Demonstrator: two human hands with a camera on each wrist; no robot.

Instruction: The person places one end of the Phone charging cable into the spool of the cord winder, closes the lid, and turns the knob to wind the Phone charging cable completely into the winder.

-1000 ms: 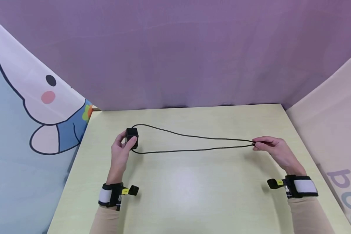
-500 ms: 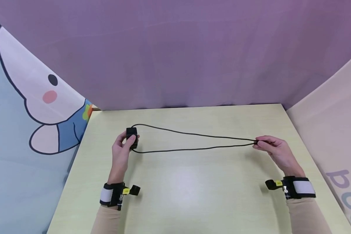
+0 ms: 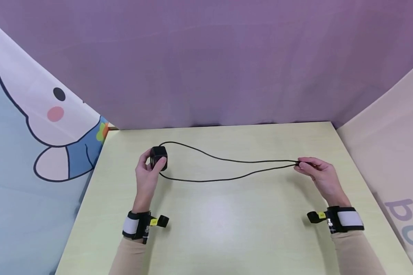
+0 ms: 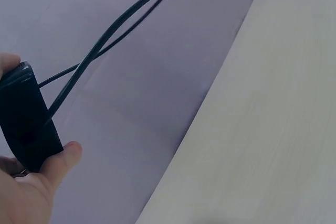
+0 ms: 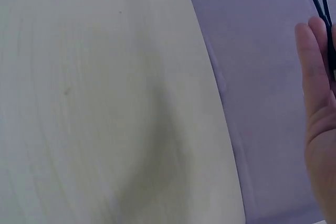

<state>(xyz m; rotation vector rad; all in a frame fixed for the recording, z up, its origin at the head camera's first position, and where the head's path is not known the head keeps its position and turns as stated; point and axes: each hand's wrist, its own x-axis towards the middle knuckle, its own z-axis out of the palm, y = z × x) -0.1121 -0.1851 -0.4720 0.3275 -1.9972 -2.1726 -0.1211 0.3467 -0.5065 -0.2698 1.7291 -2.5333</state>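
In the head view my left hand [image 3: 146, 178] grips a black block [image 3: 159, 152], like a power adapter, between thumb and fingers. From its far and near sides run two black cords, an upper cord [image 3: 241, 162] and a lower cord [image 3: 199, 181]. They bow apart above the table and come together at my right hand [image 3: 325, 179], whose thumb and fingertips pinch them. In the left wrist view the cords cross in front of the block [image 4: 23, 114]. The right wrist view shows the fingers [image 5: 314, 69] around the joined cords; their ends are mostly hidden.
Below the hands lies a pale wooden table [image 3: 227, 236]. A purple cloth [image 3: 220, 68] hangs behind its back edge. Printed cloths stand at the left [image 3: 13, 206] and right [image 3: 392, 152]. Each wrist wears a strap with a small camera.
My left hand has shifted right and slightly away with the block, tilting it a little. My right hand has come slightly left. The cords are slacker and bow wider.
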